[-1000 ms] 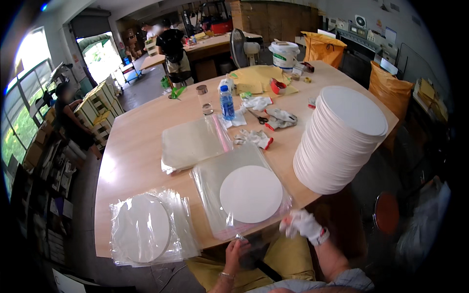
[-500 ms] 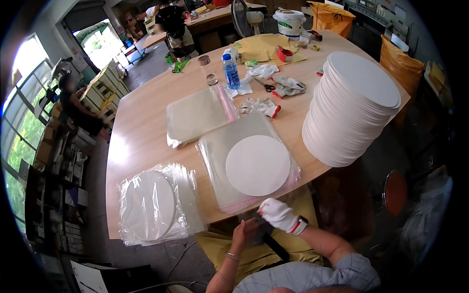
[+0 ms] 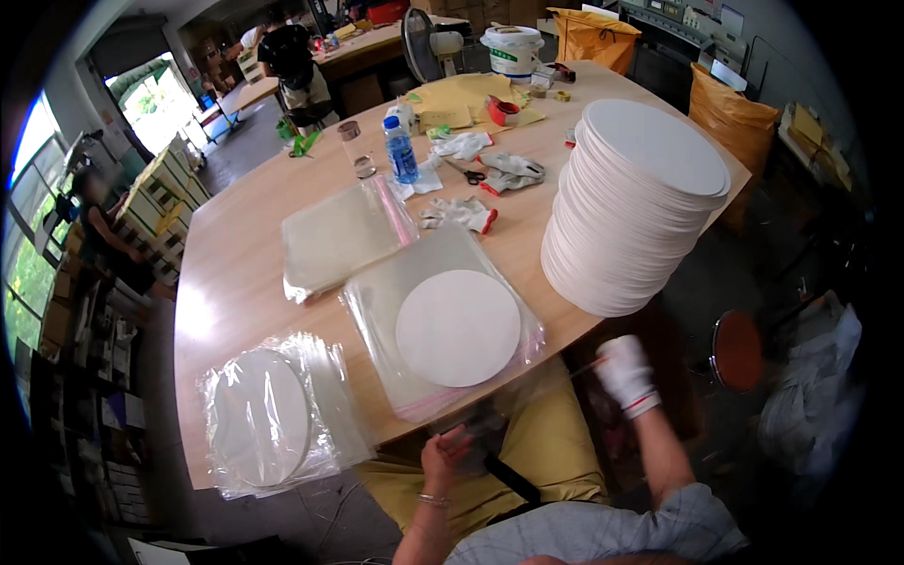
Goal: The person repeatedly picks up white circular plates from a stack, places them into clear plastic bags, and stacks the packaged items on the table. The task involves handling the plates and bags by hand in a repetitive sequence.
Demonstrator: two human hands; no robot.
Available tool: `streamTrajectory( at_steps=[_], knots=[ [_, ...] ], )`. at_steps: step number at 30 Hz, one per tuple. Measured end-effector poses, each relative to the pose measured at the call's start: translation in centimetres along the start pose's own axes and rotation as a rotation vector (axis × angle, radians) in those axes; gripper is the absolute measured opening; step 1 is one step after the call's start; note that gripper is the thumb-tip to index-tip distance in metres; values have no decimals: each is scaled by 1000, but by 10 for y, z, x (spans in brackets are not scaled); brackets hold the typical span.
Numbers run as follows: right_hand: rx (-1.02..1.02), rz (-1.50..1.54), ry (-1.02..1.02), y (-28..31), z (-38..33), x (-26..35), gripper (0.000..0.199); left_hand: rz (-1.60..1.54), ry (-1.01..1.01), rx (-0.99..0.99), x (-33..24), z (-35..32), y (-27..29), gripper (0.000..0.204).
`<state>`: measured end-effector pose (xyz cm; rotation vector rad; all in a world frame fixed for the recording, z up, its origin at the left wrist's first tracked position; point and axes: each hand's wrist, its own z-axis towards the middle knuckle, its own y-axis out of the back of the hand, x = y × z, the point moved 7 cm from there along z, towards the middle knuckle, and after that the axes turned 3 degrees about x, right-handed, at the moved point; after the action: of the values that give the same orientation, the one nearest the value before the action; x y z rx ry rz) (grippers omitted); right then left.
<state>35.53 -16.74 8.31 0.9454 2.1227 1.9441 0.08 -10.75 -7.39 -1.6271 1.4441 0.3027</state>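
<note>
My left hand, bare with a bracelet at the wrist, is just off the table's front edge, its fingers loosely bent and apart, with nothing visible in them. To the right, past the edge, my right hand wears a white glove with a red cuff. Motion blurs it; the fingers look closed, and a thin, faint streak comes from their tips. Ahead lies a white round disc on a stack of clear plastic bags with a pink edge strip. On the left, another white disc sits inside clear bags.
A tall stack of white discs leans at the right. Behind are more clear bags, a water bottle, work gloves, scissors, red tape and a white bucket. A round stool stands to the right.
My right hand has swung away from my left hand, out to the right past the table edge. My left hand stays near the front edge. The whole view has shifted slightly.
</note>
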Motion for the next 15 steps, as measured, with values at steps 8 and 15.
streamTrajectory(
  at_steps=[8, 15],
  knots=[
    [-39, -51, -108, -77, -35, -188, 66, 100, 41, 12, -10, -10, 8, 49],
    [-575, 103, 1098, -29, 13, 48, 20, 162, -11, 71, -25, -11, 34, 40]
  ],
)
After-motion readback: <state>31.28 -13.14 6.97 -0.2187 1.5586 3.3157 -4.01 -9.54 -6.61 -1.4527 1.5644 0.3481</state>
